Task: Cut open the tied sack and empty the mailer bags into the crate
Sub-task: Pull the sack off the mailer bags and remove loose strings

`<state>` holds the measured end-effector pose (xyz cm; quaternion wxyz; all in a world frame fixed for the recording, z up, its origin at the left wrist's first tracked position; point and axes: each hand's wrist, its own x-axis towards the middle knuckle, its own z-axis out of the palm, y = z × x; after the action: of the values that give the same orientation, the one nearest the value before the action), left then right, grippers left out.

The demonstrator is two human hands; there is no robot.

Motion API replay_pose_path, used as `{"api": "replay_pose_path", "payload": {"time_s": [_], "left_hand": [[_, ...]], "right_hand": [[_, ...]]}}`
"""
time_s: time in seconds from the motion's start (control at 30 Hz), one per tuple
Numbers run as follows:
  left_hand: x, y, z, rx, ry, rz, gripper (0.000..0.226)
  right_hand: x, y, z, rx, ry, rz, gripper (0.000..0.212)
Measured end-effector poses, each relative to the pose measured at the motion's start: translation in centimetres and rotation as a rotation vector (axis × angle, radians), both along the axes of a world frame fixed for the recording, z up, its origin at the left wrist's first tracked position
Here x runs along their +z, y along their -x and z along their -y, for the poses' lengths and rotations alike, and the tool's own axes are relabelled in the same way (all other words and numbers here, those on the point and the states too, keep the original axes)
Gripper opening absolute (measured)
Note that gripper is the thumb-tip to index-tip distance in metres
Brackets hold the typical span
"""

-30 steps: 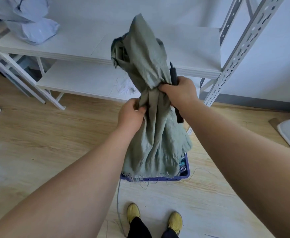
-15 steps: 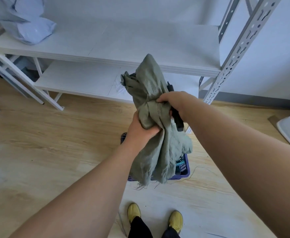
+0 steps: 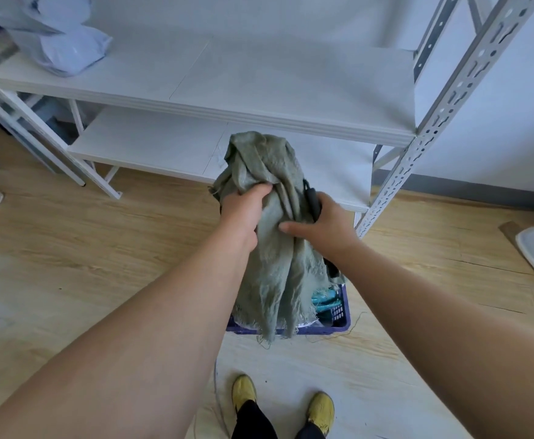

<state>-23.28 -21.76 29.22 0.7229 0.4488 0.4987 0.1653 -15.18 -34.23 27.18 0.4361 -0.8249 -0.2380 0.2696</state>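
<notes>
Wooden flooring (image 3: 69, 248) runs under a white metal shelving rack (image 3: 259, 122), in front of which a person holds up a limp grey-green sack (image 3: 278, 255). Their left hand (image 3: 243, 210) bunches the cloth in curled fingers near its top. Just beside that grip, the right hand (image 3: 325, 223) holds a black-handled tool (image 3: 311, 201) against the sack, thumb stretched across the fabric. Below both grips the frayed sack mouth hangs over a blue crate (image 3: 338, 318), where something teal shows. Pale mailer bags (image 3: 69, 52) lie on the upper shelf, far left of the hands.
</notes>
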Motion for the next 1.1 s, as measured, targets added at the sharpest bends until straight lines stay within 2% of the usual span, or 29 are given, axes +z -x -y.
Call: {"api": "replay_pose_path", "payload": {"time_s": [0.1, 0.2, 0.23, 0.3, 0.33, 0.37, 0.47, 0.57, 0.73, 0.83, 0.93, 1.07, 1.1], "left_hand": [[0.4, -0.4, 0.4, -0.029, -0.022, 0.106, 0.033], [1.2, -0.1, 0.3, -0.194, -0.141, 0.291, 0.05], [1.3, 0.1, 0.4, -0.24, -0.229, 0.264, 0.064], [0.8, 0.7, 0.9, -0.322, -0.418, 0.046, 0.088], [0.1, 1.2, 1.3, -0.358, -0.481, -0.06, 0.09], [-0.8, 1.7, 1.7, -0.389, -0.506, -0.113, 0.084], [-2.4, 2.4, 2.4, -0.398, -0.496, -0.123, 0.054], [-2.6, 2.1, 2.2, -0.376, -0.487, -0.13, 0.04], [-1.3, 1.8, 1.5, -0.314, -0.477, -0.025, 0.037], [-1.6, 2.4, 2.6, -0.424, -0.433, -0.043, 0.044], [-1.8, 2.5, 3.2, -0.312, -0.382, -0.021, 0.041], [-1.8, 2.1, 3.1, -0.194, -0.348, -0.08, 0.015], [-1.8, 2.0, 2.9, -0.16, -0.334, -0.083, 0.013]], "right_hand": [[0.7, -1.1, -0.9, -0.2, -0.047, 0.015, 0.042], [2.3, -2.5, -1.3, -0.256, -0.119, 0.033, 0.031], [2.8, -2.7, -1.4, -0.255, -0.135, 0.039, 0.03], [3.7, -3.0, -1.6, -0.209, -0.101, 0.056, 0.032], [4.2, -3.0, -1.6, -0.186, -0.078, 0.058, 0.031], [4.7, -3.1, -1.7, -0.177, -0.091, 0.058, 0.028], [6.1, -2.8, -2.4, -0.165, -0.235, 0.082, 0.019], [6.5, -2.7, -2.9, -0.118, -0.188, 0.07, 0.02], [7.0, -2.7, -2.8, -0.122, -0.278, -0.006, 0.018], [7.1, -2.2, -2.6, -0.129, -0.255, -0.184, 0.019], [7.5, -1.7, -2.8, -0.061, -0.304, -0.336, 0.022], [6.7, -1.8, -2.5, -0.01, -0.266, -0.184, 0.023], [6.2, -1.8, -2.3, 0.023, -0.241, -0.148, 0.03]]}}
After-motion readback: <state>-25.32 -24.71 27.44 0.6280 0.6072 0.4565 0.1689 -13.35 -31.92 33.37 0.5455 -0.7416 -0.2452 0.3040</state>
